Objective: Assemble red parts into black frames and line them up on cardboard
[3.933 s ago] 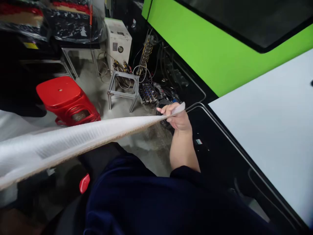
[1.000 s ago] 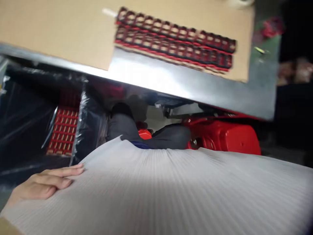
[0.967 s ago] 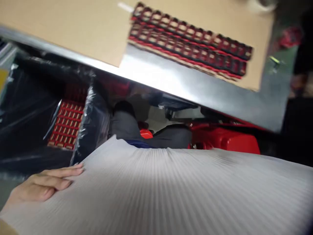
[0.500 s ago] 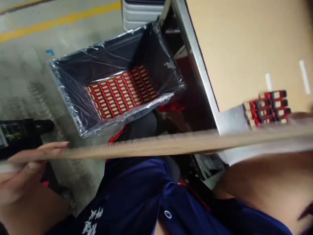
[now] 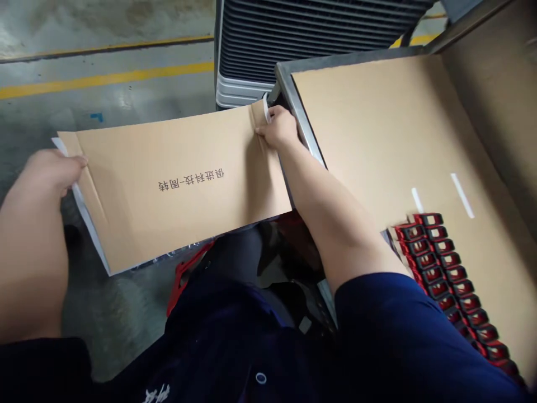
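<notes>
A brown cardboard sheet (image 5: 184, 151) with dark printed characters spans the space between my two hands. My left hand (image 5: 56, 170) grips its left edge, thumb on top, where a creased flap and a white edge show. At the far right corner, my right hand (image 5: 280, 129) pinches the other creased end. The sheet lies over the bin; only a strip of clear plastic liner (image 5: 168, 256) shows along its near edge. The bin's contents are hidden beneath it.
To the right is a metal-edged table (image 5: 377, 129) covered with cardboard. Rows of red and black parts (image 5: 451, 280) sit on its near portion. A ribbed grey unit (image 5: 293, 45) stands behind. Yellow lines (image 5: 126, 77) mark the floor.
The cardboard, seen edge-on near my body before, is now turned flat and moved forward over the bin, covering the red parts inside. Both hands have moved forward with it.
</notes>
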Motion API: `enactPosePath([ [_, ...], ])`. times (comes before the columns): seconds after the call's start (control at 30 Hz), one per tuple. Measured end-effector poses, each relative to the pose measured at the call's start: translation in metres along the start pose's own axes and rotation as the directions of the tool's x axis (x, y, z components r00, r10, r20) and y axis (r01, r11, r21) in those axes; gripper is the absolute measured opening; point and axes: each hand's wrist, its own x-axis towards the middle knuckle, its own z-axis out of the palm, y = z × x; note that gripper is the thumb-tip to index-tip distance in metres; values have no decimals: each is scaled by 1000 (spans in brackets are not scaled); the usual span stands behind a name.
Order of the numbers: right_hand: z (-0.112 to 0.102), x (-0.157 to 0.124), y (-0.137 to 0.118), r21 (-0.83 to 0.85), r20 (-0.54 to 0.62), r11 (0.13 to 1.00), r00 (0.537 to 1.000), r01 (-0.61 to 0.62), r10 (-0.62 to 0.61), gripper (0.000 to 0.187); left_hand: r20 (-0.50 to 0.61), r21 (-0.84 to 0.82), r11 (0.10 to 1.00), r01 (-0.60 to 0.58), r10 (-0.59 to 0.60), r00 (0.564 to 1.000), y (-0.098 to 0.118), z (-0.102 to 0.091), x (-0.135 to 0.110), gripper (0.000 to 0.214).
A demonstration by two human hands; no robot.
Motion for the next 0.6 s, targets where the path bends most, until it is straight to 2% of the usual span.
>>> enactPosePath([
  [0.07,19,8,0,-29,-10,1000,1000,0,0,38,176,-5,1000,7,-6,984,30,-5,-3,39],
  [0.1,27,10,1,-25,-11,1000,1000,-1,0,37,212,-2,1000,14,-13,977,43,-6,-10,44],
  [0.17,43,10,6,-11,-14,1000,1000,-1,1,34,224,-1,1000,14,-14,975,62,-4,-27,76],
  [0.23,56,8,12,0,-9,1000,1000,-1,1,31,285,-22,1000,-10,16,958,75,0,-44,113],
  [0.3,66,6,17,0,-6,1000,1000,5,-5,30,358,-37,999,-19,31,933,82,2,-55,132],
  [0.4,76,5,19,-8,-11,1000,1000,19,-19,32,397,-7,1000,4,-1,918,87,3,-65,124],
  [0.5,80,1,16,-34,-20,999,999,43,-43,39,314,43,999,-31,16,949,87,10,-77,112],
  [0.6,81,-4,10,-102,10,993,998,60,-60,41,220,76,995,-65,47,974,85,31,-93,97],
])
